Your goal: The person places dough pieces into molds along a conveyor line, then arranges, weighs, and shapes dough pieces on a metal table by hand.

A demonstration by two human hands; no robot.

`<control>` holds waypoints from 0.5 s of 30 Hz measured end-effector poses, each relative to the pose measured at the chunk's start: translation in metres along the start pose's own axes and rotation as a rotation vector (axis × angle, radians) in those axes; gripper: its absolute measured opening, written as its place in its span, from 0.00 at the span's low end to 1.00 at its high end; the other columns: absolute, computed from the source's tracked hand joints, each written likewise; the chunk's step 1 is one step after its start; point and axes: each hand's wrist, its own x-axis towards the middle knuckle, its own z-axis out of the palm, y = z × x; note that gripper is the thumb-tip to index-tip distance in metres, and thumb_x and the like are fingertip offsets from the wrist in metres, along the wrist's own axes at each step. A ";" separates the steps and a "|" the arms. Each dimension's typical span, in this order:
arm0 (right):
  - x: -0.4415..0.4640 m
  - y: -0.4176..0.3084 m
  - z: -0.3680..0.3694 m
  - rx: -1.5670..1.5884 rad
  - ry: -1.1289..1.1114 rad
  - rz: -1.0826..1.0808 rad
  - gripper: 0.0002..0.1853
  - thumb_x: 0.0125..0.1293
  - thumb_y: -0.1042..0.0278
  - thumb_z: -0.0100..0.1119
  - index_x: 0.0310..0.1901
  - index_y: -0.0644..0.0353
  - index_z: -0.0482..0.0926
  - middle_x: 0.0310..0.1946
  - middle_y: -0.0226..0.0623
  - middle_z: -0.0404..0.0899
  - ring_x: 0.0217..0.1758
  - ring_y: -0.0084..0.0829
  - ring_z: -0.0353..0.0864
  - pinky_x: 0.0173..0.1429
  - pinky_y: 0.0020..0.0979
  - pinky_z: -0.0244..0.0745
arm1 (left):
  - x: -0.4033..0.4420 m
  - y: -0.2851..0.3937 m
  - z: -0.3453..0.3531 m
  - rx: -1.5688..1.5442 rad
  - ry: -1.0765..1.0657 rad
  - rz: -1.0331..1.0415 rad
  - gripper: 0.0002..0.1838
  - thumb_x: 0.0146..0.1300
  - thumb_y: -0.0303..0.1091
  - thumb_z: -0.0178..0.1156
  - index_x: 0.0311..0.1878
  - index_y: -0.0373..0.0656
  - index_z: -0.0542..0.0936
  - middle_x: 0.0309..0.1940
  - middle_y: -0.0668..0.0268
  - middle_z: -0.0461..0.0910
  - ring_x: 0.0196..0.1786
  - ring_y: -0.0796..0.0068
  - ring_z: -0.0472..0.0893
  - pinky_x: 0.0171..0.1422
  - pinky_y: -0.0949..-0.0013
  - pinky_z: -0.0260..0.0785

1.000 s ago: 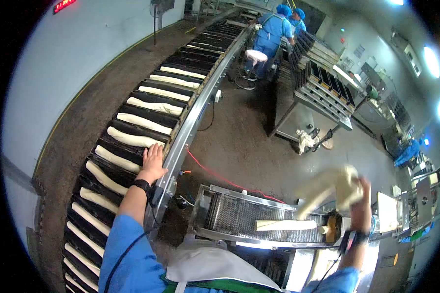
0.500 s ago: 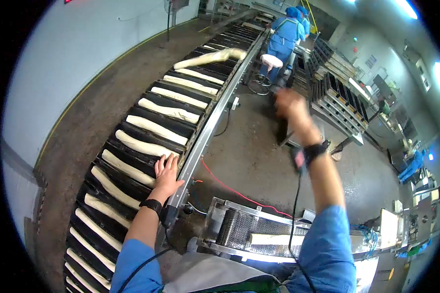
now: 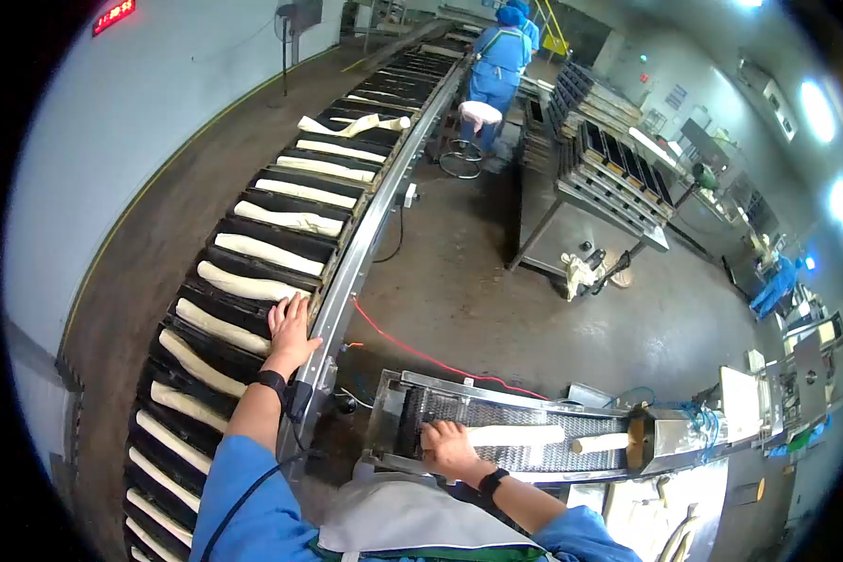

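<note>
Both your L hand [image 3: 290,337] & R hand [image 3: 451,451] are down, well apart.
L: fingers spread wide, at right end of a long dough strip [image 3: 242,282] in the black trays [image 3: 304,244]. R: fingers curled at left end of a belt dough strip [image 3: 520,436] on the mesh belt [image 3: 440,405]; can't tell if gripped. Shorter dough pc [image 3: 601,443] just beyond, to the right.

Left hand [image 3: 290,335] spread over the black trays [image 3: 253,229], at one dough strip's [image 3: 244,285] end; right hand [image 3: 451,450] over the mesh belt [image 3: 553,459], at another strip's [image 3: 517,436] end!
</note>
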 end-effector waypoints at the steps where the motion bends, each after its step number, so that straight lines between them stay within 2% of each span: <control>1: 0.005 -0.003 0.001 -0.002 0.004 0.006 0.29 0.49 0.63 0.57 0.55 0.59 0.69 0.48 0.46 0.71 0.54 0.42 0.69 0.57 0.40 0.63 | 0.000 0.000 0.000 0.003 0.001 0.002 0.46 0.42 0.42 0.70 0.65 0.40 0.60 0.68 0.60 0.55 0.70 0.58 0.51 0.73 0.53 0.36; 3: 0.019 -0.003 0.001 -0.175 -0.217 -0.049 0.27 0.45 0.63 0.59 0.51 0.58 0.71 0.43 0.43 0.72 0.51 0.41 0.70 0.55 0.38 0.65 | -0.001 0.000 0.001 -0.003 0.009 0.007 0.46 0.42 0.42 0.70 0.65 0.40 0.60 0.68 0.60 0.55 0.70 0.58 0.51 0.73 0.53 0.36; 4: 0.025 -0.005 -0.005 -0.265 -0.260 -0.034 0.24 0.43 0.63 0.60 0.45 0.59 0.72 0.38 0.39 0.72 0.48 0.40 0.71 0.54 0.38 0.66 | -0.001 0.000 0.001 -0.005 0.014 0.004 0.46 0.42 0.42 0.70 0.65 0.40 0.60 0.68 0.60 0.55 0.70 0.58 0.51 0.73 0.53 0.36; 5: 0.029 -0.001 -0.008 -0.267 -0.257 -0.039 0.24 0.43 0.63 0.60 0.45 0.59 0.72 0.38 0.39 0.72 0.48 0.40 0.71 0.54 0.38 0.66 | -0.001 0.000 0.001 -0.011 0.022 0.015 0.46 0.42 0.42 0.70 0.65 0.40 0.60 0.68 0.59 0.55 0.69 0.58 0.51 0.73 0.53 0.36; 7: 0.031 0.013 -0.019 -0.246 -0.151 0.057 0.23 0.42 0.61 0.64 0.42 0.59 0.74 0.38 0.41 0.73 0.45 0.41 0.74 0.49 0.41 0.70 | -0.002 -0.003 0.003 -0.010 0.040 0.032 0.45 0.42 0.41 0.70 0.64 0.38 0.61 0.67 0.58 0.56 0.69 0.58 0.52 0.73 0.53 0.37; 9: 0.035 0.027 -0.043 0.042 0.111 0.333 0.20 0.42 0.61 0.66 0.38 0.61 0.76 0.36 0.46 0.77 0.40 0.44 0.78 0.44 0.45 0.74 | -0.001 -0.003 0.003 -0.019 0.046 0.036 0.45 0.42 0.41 0.70 0.64 0.38 0.61 0.67 0.57 0.56 0.69 0.58 0.53 0.73 0.53 0.38; 11: 0.050 0.070 -0.065 0.111 0.263 0.540 0.17 0.49 0.64 0.64 0.39 0.64 0.77 0.34 0.45 0.80 0.37 0.37 0.82 0.38 0.39 0.77 | -0.002 -0.003 0.003 -0.038 0.067 0.044 0.45 0.41 0.40 0.70 0.64 0.39 0.61 0.67 0.57 0.56 0.69 0.58 0.53 0.73 0.53 0.38; 12: 0.067 0.097 -0.114 0.676 0.376 0.481 0.12 0.49 0.65 0.63 0.33 0.63 0.78 0.27 0.40 0.81 0.31 0.27 0.81 0.32 0.31 0.75 | -0.002 -0.004 0.005 -0.044 0.086 0.041 0.45 0.41 0.40 0.70 0.64 0.39 0.61 0.67 0.57 0.57 0.68 0.58 0.53 0.73 0.52 0.38; 13: 0.082 0.110 -0.131 0.837 0.519 0.410 0.08 0.50 0.68 0.61 0.29 0.62 0.77 0.23 0.31 0.78 0.26 0.21 0.77 0.27 0.26 0.72 | -0.002 -0.005 0.005 -0.044 0.089 0.038 0.45 0.41 0.39 0.70 0.64 0.39 0.61 0.66 0.58 0.57 0.69 0.58 0.53 0.73 0.52 0.38; 15: 0.119 0.108 -0.194 0.889 0.686 0.353 0.06 0.52 0.67 0.59 0.28 0.60 0.77 0.22 0.28 0.76 0.22 0.21 0.74 0.25 0.25 0.71 | -0.001 -0.004 0.002 -0.052 0.070 0.027 0.46 0.40 0.39 0.71 0.64 0.40 0.61 0.66 0.58 0.57 0.69 0.59 0.53 0.73 0.53 0.38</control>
